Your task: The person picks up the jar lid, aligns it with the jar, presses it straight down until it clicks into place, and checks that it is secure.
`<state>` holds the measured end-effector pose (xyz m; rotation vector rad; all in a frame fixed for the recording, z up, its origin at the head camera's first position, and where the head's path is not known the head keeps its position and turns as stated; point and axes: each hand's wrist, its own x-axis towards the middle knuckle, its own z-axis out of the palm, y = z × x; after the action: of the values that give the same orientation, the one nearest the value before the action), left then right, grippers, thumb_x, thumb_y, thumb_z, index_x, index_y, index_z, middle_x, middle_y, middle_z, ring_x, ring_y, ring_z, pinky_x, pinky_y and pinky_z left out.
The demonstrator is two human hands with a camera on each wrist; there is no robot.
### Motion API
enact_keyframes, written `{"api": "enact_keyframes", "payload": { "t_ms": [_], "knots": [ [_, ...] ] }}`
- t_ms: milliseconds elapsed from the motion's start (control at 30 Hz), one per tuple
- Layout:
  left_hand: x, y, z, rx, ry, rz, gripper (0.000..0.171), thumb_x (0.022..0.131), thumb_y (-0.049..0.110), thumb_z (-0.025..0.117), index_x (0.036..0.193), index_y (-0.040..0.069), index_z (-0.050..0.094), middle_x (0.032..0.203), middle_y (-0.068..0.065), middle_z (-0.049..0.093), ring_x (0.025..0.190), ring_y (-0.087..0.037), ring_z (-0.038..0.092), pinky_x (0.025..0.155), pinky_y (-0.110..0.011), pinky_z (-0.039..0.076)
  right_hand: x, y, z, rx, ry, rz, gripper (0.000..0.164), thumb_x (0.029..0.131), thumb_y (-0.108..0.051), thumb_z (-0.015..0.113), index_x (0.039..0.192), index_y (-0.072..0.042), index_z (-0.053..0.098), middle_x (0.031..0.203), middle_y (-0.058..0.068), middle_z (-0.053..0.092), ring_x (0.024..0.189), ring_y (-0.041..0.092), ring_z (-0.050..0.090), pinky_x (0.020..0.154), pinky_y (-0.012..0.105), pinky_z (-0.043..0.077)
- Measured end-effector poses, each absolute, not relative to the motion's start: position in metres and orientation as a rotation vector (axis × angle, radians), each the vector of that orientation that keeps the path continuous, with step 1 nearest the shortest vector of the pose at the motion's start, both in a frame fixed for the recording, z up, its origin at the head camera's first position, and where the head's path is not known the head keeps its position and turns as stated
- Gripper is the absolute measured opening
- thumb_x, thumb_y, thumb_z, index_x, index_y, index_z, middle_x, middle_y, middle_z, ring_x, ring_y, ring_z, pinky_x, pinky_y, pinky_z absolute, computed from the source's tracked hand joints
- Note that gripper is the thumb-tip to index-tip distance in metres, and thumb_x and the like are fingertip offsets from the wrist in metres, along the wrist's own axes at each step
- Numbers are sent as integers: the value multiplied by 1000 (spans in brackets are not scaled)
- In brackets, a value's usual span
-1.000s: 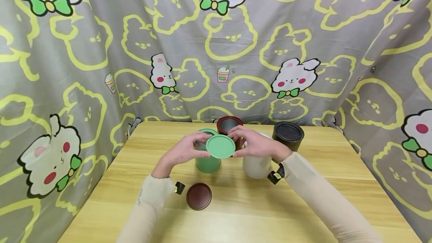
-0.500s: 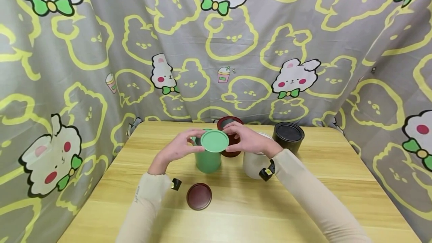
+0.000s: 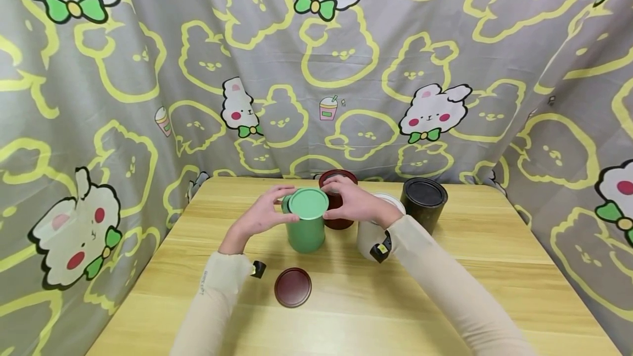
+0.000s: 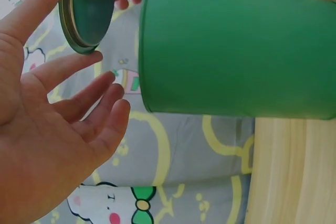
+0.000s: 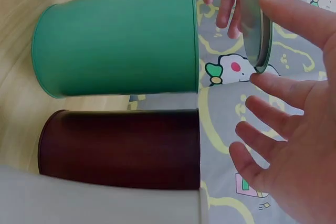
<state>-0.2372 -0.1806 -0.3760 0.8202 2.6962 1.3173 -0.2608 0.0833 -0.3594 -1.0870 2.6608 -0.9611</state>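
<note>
A round green lid (image 3: 309, 204) is held level by both hands, just over the mouth of the green canister (image 3: 305, 237). My left hand (image 3: 261, 214) pinches the lid's left edge between thumb and index finger. On the opposite edge my right hand (image 3: 353, 202) pinches it the same way. In the left wrist view, the lid's metallic underside (image 4: 90, 9) shows a gap above the canister's rim. The right wrist view likewise shows the lid (image 5: 254, 22) apart from the upright green canister (image 5: 118, 43). The other fingers of both hands stay loosely spread.
A dark red canister (image 3: 340, 218) stands behind the right hand, its mouth uncovered. A white canister (image 3: 367, 238) is under the right forearm, with a black canister (image 3: 424, 196) farther right. The dark red lid (image 3: 293, 288) lies on the wooden table (image 3: 356, 312) in front.
Both hands have carried the green lid left and away from the person, from in front of the green canister to over its mouth. The canisters and dark red lid have stayed put.
</note>
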Motion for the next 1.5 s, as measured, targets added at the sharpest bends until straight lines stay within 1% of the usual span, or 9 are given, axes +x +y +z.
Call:
{"api": "enact_keyframes", "payload": {
  "t_ms": [167, 400, 567, 733, 900, 1000, 1133, 1333, 1500],
  "knots": [
    [-243, -186, -383, 798, 2679, 1330, 69, 79, 22, 78, 137, 0, 47, 144, -16, 36, 128, -32, 36, 101, -54, 32, -265, 77, -363, -1064, 2710, -899, 58, 81, -34, 74, 129, -7, 55, 141, 11, 39, 130, 27, 33, 103, 48, 32],
    [-251, -191, -391, 802, 2685, 1305, 69, 81, 23, 77, 138, 0, 46, 144, -16, 36, 128, -32, 36, 100, -52, 34, -270, 71, -368, -1056, 2783, -796, 59, 81, -36, 73, 129, -9, 56, 140, 11, 40, 130, 30, 32, 102, 56, 24],
    [-255, -192, -396, 804, 2672, 1333, 67, 81, 17, 76, 137, -2, 46, 143, -19, 36, 128, -34, 36, 100, -54, 34, -271, 68, -372, -1052, 2811, -757, 58, 81, -36, 73, 129, -8, 56, 139, 13, 42, 129, 33, 33, 99, 58, 24],
    [-255, -193, -397, 776, 2650, 1349, 67, 82, 12, 74, 138, -7, 42, 145, -25, 31, 130, -39, 32, 101, -57, 31, -272, 63, -373, -1028, 2828, -730, 59, 81, -36, 72, 130, -7, 55, 139, 13, 42, 129, 34, 33, 97, 56, 27],
    [-242, -191, -379, 776, 2631, 1347, 63, 84, 9, 72, 136, -10, 43, 142, -27, 33, 127, -41, 36, 99, -55, 35, -274, 59, -374, -1006, 2835, -697, 60, 82, -37, 71, 131, -8, 54, 140, 12, 41, 129, 32, 32, 98, 54, 26],
    [-238, -191, -375, 781, 2611, 1368, 61, 85, 10, 71, 136, -9, 44, 140, -26, 36, 125, -41, 39, 98, -56, 36, -274, 57, -374, -993, 2822, -700, 60, 82, -37, 71, 132, -8, 54, 141, 11, 41, 130, 32, 32, 98, 54, 26],
    [-240, -192, -376, 771, 2565, 1411, 60, 84, 10, 72, 136, -8, 45, 139, -25, 38, 124, -40, 40, 98, -59, 33, -275, 56, -374, -979, 2820, -698, 59, 82, -38, 70, 131, -9, 55, 141, 10, 41, 130, 31, 32, 98, 54, 26],
    [-241, -192, -378, 752, 2551, 1406, 59, 85, 11, 71, 136, -7, 46, 138, -23, 41, 122, -39, 42, 97, -57, 36, -275, 53, -374, -958, 2825, -681, 61, 80, -44, 71, 128, -9, 57, 140, 10, 42, 130, 31, 32, 98, 55, 27],
    [-243, -191, -380, 752, 2537, 1421, 59, 85, 9, 71, 136, -7, 45, 138, -24, 42, 121, -39, 42, 97, -56, 37, -275, 52, -376, -942, 2833, -674, 60, 80, -44, 71, 128, -10, 57, 140, 10, 42, 128, 31, 33, 96, 54, 28]
  ]
}}
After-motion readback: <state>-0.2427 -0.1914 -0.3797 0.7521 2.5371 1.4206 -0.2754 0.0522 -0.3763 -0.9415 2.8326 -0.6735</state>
